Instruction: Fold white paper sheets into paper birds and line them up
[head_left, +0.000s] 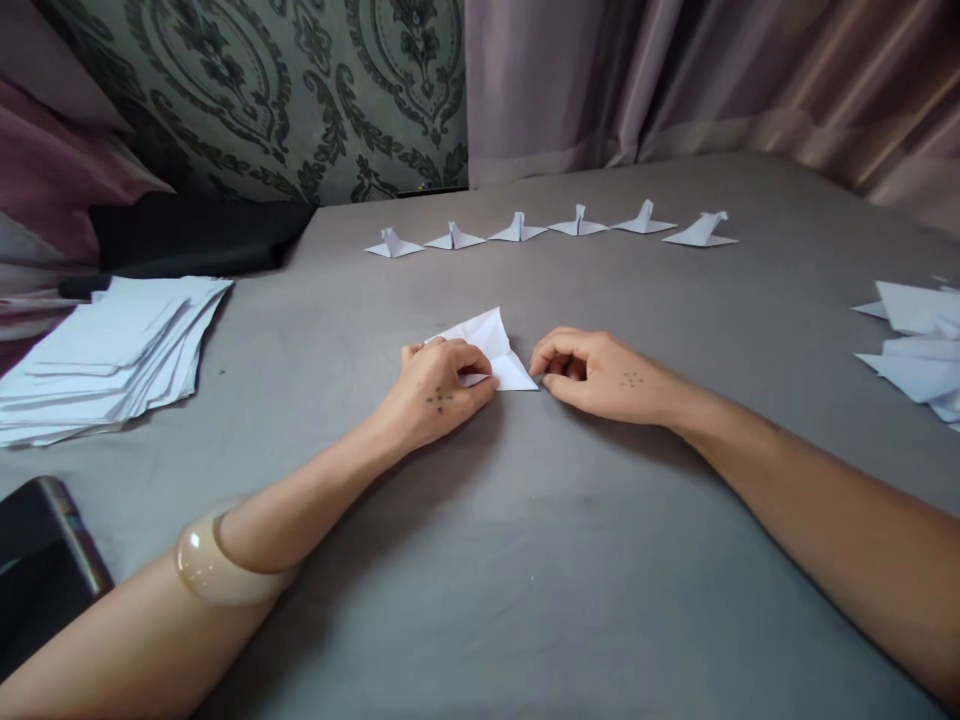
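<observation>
A sheet of white paper (pixel 501 352), partly folded with creases and a raised point at the top, lies on the grey cloth surface in front of me. My left hand (pixel 446 385) is closed on its left side, thumb along the near edge, and covers that part. At the paper's sharp right corner is my right hand (pixel 592 375), its fingers curled in and thumb close to the index finger. Whether a bit of the corner sits between those fingertips I cannot make out.
Several folded paper birds (pixel 519 228) stand in a row toward the back. A stack of white paper (pixel 112 350) lies left, with a dark phone-like device (pixel 52 570) nearer me and black cloth (pixel 202 235) behind. More folded papers (pixel 919 350) are at the right edge.
</observation>
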